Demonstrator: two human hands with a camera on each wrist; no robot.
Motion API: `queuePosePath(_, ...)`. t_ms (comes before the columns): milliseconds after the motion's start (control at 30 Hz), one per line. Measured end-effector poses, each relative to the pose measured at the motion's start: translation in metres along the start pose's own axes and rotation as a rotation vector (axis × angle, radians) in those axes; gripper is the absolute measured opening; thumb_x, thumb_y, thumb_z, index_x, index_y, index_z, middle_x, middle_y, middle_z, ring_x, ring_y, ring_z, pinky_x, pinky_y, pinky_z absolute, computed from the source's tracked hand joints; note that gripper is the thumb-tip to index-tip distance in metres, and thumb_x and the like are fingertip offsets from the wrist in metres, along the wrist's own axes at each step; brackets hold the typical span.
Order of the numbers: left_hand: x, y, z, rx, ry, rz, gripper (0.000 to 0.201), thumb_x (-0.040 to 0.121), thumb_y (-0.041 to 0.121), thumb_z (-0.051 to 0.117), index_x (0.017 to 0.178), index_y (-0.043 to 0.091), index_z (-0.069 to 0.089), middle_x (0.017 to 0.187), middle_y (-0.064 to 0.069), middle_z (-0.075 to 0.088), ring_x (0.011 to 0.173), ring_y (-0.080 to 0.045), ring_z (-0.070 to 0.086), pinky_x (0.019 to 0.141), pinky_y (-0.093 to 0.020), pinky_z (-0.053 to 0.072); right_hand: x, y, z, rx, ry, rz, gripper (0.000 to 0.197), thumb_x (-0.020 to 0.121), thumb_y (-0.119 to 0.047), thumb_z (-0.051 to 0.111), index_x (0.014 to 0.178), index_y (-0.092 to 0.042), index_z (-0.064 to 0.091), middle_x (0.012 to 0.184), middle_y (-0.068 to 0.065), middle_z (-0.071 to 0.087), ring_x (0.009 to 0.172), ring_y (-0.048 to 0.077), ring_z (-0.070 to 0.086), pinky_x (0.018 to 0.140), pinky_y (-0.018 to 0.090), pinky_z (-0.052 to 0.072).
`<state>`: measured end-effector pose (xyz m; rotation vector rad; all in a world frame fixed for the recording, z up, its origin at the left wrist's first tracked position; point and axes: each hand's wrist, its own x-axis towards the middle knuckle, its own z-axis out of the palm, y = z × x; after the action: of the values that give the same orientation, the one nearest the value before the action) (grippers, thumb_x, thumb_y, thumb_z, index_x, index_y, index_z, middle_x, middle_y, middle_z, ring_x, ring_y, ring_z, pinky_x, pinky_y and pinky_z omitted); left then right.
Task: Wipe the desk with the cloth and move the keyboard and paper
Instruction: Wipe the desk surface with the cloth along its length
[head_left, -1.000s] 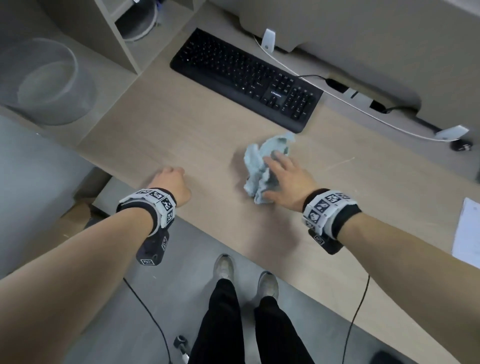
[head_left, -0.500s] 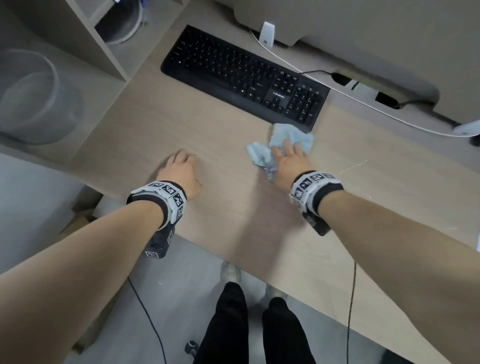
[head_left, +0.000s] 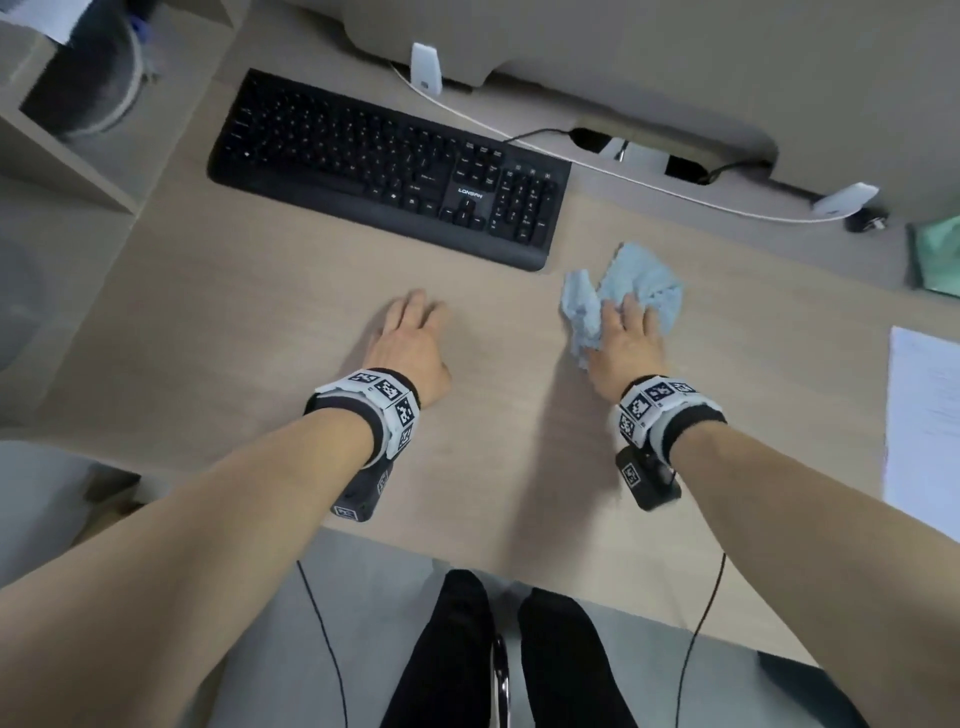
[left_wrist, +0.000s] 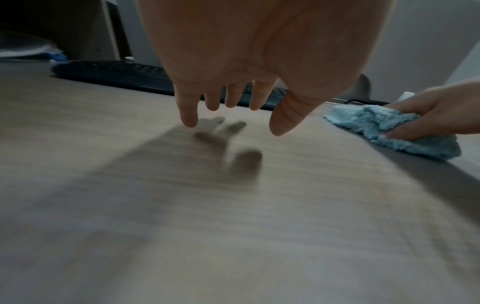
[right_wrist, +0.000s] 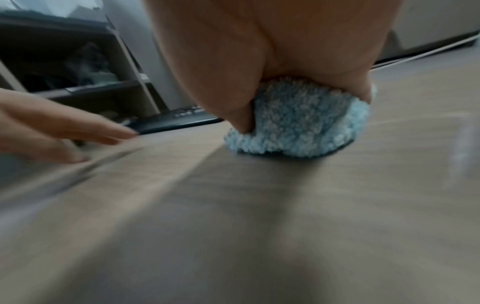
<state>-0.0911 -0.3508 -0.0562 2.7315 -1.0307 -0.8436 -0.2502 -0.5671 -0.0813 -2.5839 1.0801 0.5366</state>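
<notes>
Wiping continued: right hand (head_left: 626, 345) clutched the blue cloth (head_left: 628, 296), which had slid right past the keyboard (head_left: 384, 166) corner; left hand (head_left: 410, 345) reached keyboard-ward, fingers spread, empty. Paper (head_left: 924, 415) untouched, far right of keyboard.

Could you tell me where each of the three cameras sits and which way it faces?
Head: on the person's head, looking down at the desk, keyboard, paper; both forearms, left hand, right hand and legs show.
Left wrist: under the left wrist, looking along the open fingers toward the keyboard.
Right wrist: under the right wrist, looking along the palm gripping the cloth.
Shared: both wrist views show the cloth, the keyboard and the opposite hand.
</notes>
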Motion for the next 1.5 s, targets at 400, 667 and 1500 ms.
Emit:
queuePosePath(400, 0.024, 0.042, 0.006, 0.146, -0.119, 0.027, 0.083, 0.069, 0.025, 0.052, 0.146, 0.039, 0.021, 0.16, 0.005, 0.003, 0.146, -0.022, 0.003, 0.113, -0.049, 0.029, 0.019, 0.087, -0.018, 0.001, 0.007, 0.049, 0.07, 0.094, -0.03, 0.054, 0.153, -0.019, 0.017, 0.164, 0.008, 0.004, 0.149, 0.041, 0.002, 0.12, 0.052, 0.017)
queuePosePath(667, 0.028, 0.042, 0.009, 0.189, -0.119, 0.021, 0.092, 0.057, 0.028, 0.045, 0.145, 0.038, 0.021, 0.158, 0.004, 0.006, 0.145, -0.023, 0.004, 0.109, -0.051, 0.034, -0.007, -0.002, -0.002, -0.102, -0.133, -0.358, 0.079, 0.093, -0.022, 0.056, 0.156, -0.018, 0.008, 0.165, 0.006, -0.01, 0.15, 0.036, -0.011, 0.121, 0.053, 0.007)
queuePosePath(1500, 0.026, 0.045, 0.012, 0.217, -0.142, -0.015, 0.09, 0.072, 0.028, 0.056, 0.15, 0.039, 0.014, 0.163, 0.004, -0.003, 0.15, -0.024, -0.002, 0.116, -0.048, 0.025, -0.011, 0.136, -0.009, 0.073, 0.054, 0.076, 0.075, 0.093, -0.023, 0.06, 0.155, -0.018, 0.018, 0.165, 0.009, 0.005, 0.15, 0.037, 0.002, 0.122, 0.047, 0.014)
